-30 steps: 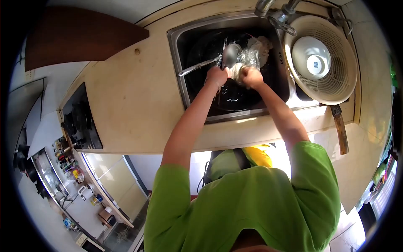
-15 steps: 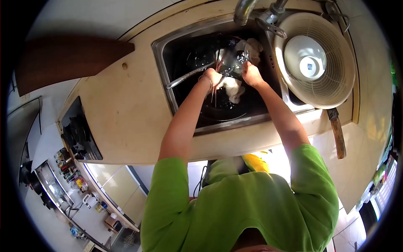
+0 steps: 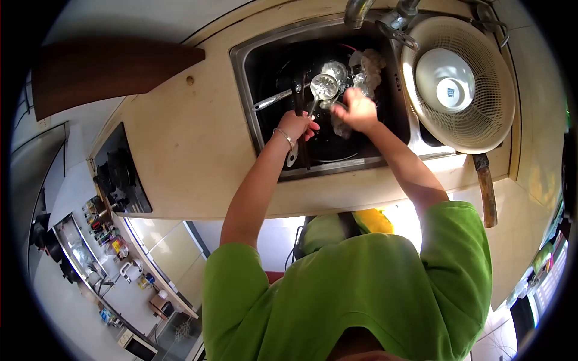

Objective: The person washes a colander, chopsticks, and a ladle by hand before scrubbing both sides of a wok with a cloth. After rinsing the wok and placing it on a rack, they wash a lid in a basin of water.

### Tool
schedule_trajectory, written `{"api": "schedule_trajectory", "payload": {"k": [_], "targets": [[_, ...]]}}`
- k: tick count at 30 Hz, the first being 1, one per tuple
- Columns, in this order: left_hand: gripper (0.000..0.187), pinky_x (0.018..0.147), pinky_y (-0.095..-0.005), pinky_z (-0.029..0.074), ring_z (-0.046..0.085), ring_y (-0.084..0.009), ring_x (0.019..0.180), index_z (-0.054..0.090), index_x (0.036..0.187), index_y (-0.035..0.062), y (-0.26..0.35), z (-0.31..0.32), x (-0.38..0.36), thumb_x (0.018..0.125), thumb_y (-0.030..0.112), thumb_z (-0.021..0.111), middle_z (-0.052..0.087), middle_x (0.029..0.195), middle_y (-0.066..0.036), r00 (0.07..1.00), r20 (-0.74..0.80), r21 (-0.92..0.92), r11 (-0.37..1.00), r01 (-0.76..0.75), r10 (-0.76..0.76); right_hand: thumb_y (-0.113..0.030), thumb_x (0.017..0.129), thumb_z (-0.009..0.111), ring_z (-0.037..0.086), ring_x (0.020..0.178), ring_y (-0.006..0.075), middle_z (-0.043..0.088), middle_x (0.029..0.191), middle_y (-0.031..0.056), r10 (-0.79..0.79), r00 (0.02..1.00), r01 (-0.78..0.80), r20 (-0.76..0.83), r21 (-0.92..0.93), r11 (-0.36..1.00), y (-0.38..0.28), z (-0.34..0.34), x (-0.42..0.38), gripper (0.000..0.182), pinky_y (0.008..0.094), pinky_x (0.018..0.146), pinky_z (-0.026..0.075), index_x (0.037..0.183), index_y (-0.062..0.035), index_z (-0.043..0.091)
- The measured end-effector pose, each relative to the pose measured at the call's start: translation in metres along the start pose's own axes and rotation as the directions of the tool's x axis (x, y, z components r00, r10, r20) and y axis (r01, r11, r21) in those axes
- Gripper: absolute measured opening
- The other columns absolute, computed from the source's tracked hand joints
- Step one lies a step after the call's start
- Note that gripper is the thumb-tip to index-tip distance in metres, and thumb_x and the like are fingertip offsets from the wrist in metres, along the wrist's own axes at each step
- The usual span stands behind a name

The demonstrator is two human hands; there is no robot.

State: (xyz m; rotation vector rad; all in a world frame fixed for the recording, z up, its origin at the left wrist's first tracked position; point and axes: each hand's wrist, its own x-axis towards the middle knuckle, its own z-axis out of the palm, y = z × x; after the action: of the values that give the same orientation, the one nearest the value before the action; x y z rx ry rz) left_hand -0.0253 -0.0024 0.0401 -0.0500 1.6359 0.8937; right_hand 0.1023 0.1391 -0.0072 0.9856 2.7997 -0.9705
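Observation:
Over the dark sink basin [image 3: 242,66], my left hand [image 3: 296,125] is closed around a slotted spoon [image 3: 324,86] and a bunch of dark chopsticks [image 3: 298,99]. The spoon's bowl points away from me, and its handle end sticks out below my fist. To the right of the spoon hovers my right hand [image 3: 360,112], thumb apart from slightly blurred fingers, with nothing visible in it. A whitish cloth-like thing [image 3: 368,65] lies in the basin beyond it. A pale wet lump [image 3: 341,125] sits just below my right hand. Another metal utensil handle [image 3: 272,100] rests at the left.
A tap [image 3: 356,13] hangs over the back of the sink. On the right, a cream strainer basket [image 3: 500,102] holds an upturned white bowl [image 3: 442,72]. A wooden handle [image 3: 486,195] juts from beneath it. Beige countertop [image 3: 186,144] stretches leftward.
My right hand has opened from a closed fist and moved slightly nearer me. My left hand has come lower and left, with the slotted spoon's bowl now plainly showing. The view has shifted a little.

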Motion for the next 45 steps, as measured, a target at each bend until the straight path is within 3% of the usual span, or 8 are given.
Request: {"api": "schedule_trajectory", "payload": {"k": [17, 23, 26, 29, 33, 37, 41, 45], "targets": [[0.016, 0.033, -0.0218, 0.029, 0.037, -0.0086, 0.040, 0.042, 0.078, 0.0103, -0.015, 0.055, -0.029, 0.070, -0.002, 0.048, 0.041, 0.056, -0.001, 0.999, -0.045, -0.441, 0.897, -0.018, -0.002, -0.005, 0.062, 0.057, 0.052, 0.079, 0.0294, 0.055, 0.080, 0.0117, 0.052, 0.898, 0.065, -0.436, 0.248, 0.967, -0.045, 0.035, 0.010, 0.019, 0.0362, 0.072, 0.042, 0.080, -0.0067, 0.061], [0.015, 0.032, -0.0238, 0.032, 0.039, -0.0091, 0.037, 0.048, 0.080, 0.0057, -0.023, 0.032, -0.041, 0.067, 0.000, 0.047, 0.041, 0.052, -0.001, 0.988, -0.127, -0.466, 0.874, -0.140, 0.091, -0.011, 0.070, 0.056, 0.058, 0.070, 0.0250, 0.060, 0.078, 0.0091, -0.161, 0.876, -0.187, 0.456, 0.627, 0.757, -0.033, 0.000, 0.007, 0.012, 0.0321, 0.065, 0.045, 0.080, -0.0085, 0.062], [0.023, 0.034, -0.0216, 0.029, 0.038, -0.0075, 0.039, 0.052, 0.101, 0.0064, -0.020, 0.022, -0.050, 0.079, 0.014, 0.051, 0.045, 0.055, 0.000, 0.965, -0.195, -0.283, 0.931, -0.228, 0.177, -0.008, 0.068, 0.057, 0.057, 0.079, 0.0233, 0.060, 0.082, 0.0072, -0.408, 0.908, 0.323, 0.090, 0.469, 0.822, 0.006, 0.035, 0.005, 0.013, 0.0301, 0.072, 0.045, 0.079, -0.0122, 0.064], [0.027, 0.033, -0.0217, 0.031, 0.040, -0.0081, 0.037, 0.056, 0.095, 0.0032, -0.015, 0.020, -0.056, 0.082, 0.028, 0.052, 0.049, 0.055, -0.001, 0.951, -0.258, -0.176, 0.959, -0.222, 0.173, -0.015, 0.070, 0.055, 0.055, 0.077, 0.0286, 0.055, 0.083, 0.0089, 0.174, 0.952, -0.097, -0.251, 0.290, 0.952, 0.007, 0.047, 0.006, 0.014, 0.0353, 0.070, 0.045, 0.083, -0.0161, 0.060], [0.018, 0.033, -0.0212, 0.034, 0.044, -0.0090, 0.038, 0.053, 0.087, 0.0028, -0.022, 0.019, -0.060, 0.082, 0.020, 0.052, 0.050, 0.055, -0.002, 0.901, -0.313, -0.103, 0.932, -0.348, 0.302, -0.011, 0.072, 0.054, 0.054, 0.078, 0.0304, 0.053, 0.078, 0.0118, -0.488, 0.870, 0.493, -0.073, 0.121, 0.861, 0.006, 0.045, -0.008, 0.011, 0.0360, 0.070, 0.044, 0.083, -0.0111, 0.055], [0.011, 0.034, -0.0212, 0.036, 0.048, -0.0096, 0.040, 0.051, 0.081, 0.0030, -0.021, 0.014, -0.072, 0.081, 0.013, 0.052, 0.051, 0.060, -0.003, 0.909, -0.356, -0.082, 0.961, -0.262, 0.218, -0.011, 0.079, 0.050, 0.055, 0.077, 0.0212, 0.058, 0.083, 0.0119, 0.113, 0.980, -0.192, 0.165, 0.615, 0.765, 0.004, 0.030, 0.005, 0.015, 0.0290, 0.070, 0.043, 0.092, -0.0048, 0.053], [0.010, 0.033, -0.0201, 0.032, 0.042, -0.0072, 0.037, 0.053, 0.085, 0.0030, -0.031, 0.005, -0.071, 0.082, 0.012, 0.050, 0.050, 0.060, -0.002, 0.923, -0.292, 0.000, 0.965, -0.261, 0.249, -0.007, 0.081, 0.045, 0.054, 0.078, 0.0184, 0.056, 0.084, 0.0090, 0.044, 0.992, 0.087, -0.120, 0.889, 0.450, -0.041, -0.013, -0.012, 0.014, 0.0297, 0.070, 0.043, 0.093, -0.0066, 0.051], [0.011, 0.032, -0.0198, 0.029, 0.039, -0.0061, 0.036, 0.054, 0.085, 0.0030, -0.029, 0.018, -0.081, 0.083, 0.012, 0.048, 0.047, 0.055, 0.000, 0.945, -0.185, 0.100, 0.962, -0.253, 0.268, -0.017, 0.080, 0.047, 0.053, 0.085, 0.0305, 0.055, 0.089, 0.0111, -0.096, 0.945, 0.257, -0.313, 0.524, 0.812, -0.079, -0.021, -0.020, 0.016, 0.0375, 0.070, 0.043, 0.093, -0.0093, 0.051]]}}
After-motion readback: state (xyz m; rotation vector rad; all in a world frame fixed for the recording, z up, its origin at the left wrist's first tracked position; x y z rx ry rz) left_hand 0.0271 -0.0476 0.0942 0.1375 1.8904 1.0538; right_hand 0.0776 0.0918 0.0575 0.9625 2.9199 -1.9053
